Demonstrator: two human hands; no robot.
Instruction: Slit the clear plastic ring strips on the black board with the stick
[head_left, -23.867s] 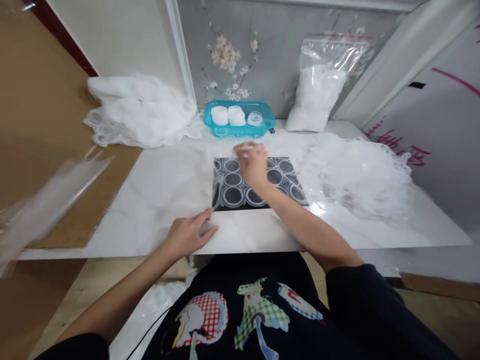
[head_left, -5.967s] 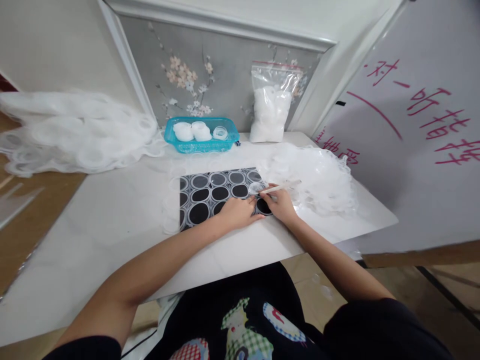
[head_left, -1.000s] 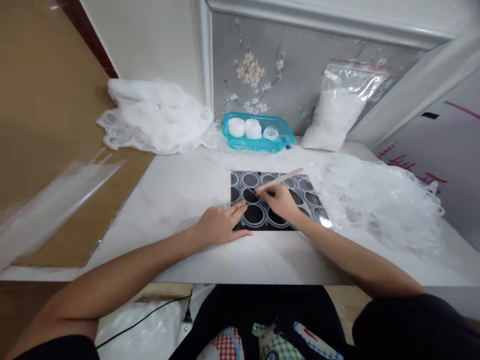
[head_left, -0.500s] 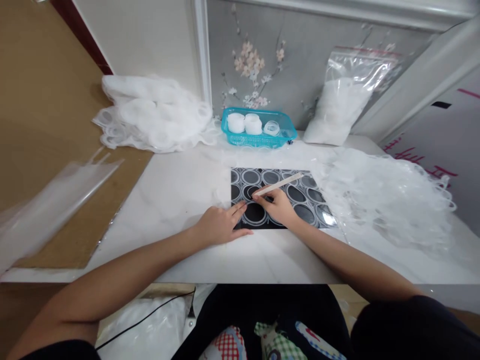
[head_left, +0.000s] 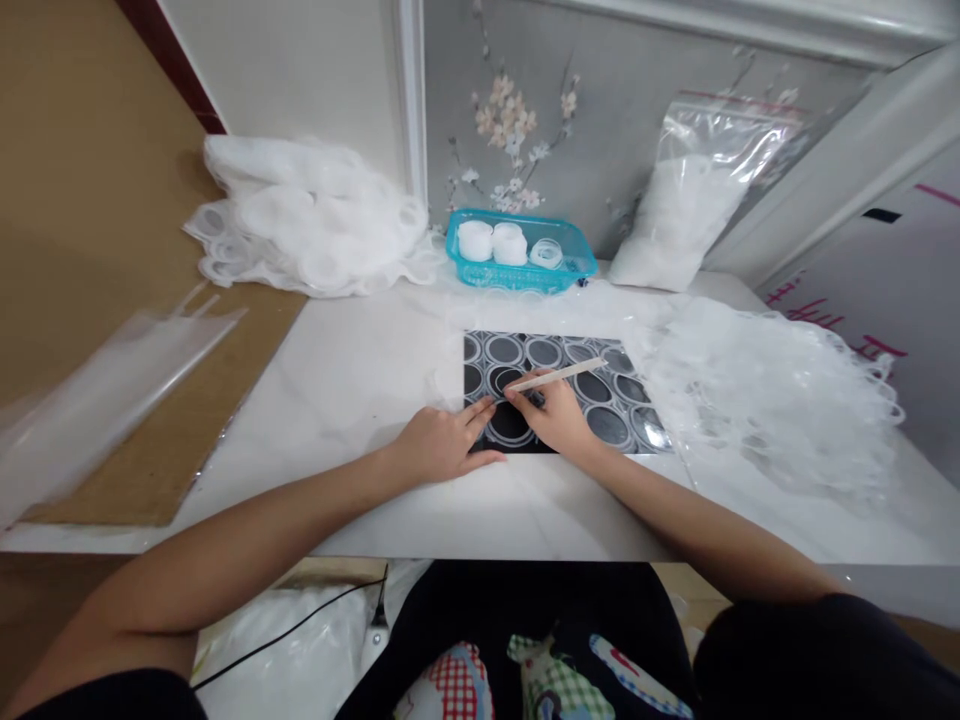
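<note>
On the white table lies a black sheet covered by a translucent piece with rows of ring outlines (head_left: 607,424). My left hand (head_left: 442,440) rests flat at its left edge, fingers stretched out and fingertips pressing on the rings. Pinched in my right hand (head_left: 555,410) is a thin, flat, pale stick (head_left: 574,370). Its lower end meets the ring sheet near my left fingertips, and its other end points up to the right. The exact tip is hidden by my fingers.
Behind the sheet stands a blue plastic basket (head_left: 517,277) with white ring stacks (head_left: 510,245). A heap of white ring sheets (head_left: 315,220) is at left, another translucent heap (head_left: 780,400) at right. A filled zip bag (head_left: 667,225) leans on the wall. Cardboard (head_left: 150,450) lies at left.
My right hand has tilted the stick, so its upper end sits slightly lower. My left hand stays on the sheet. The whole view has shifted a little.
</note>
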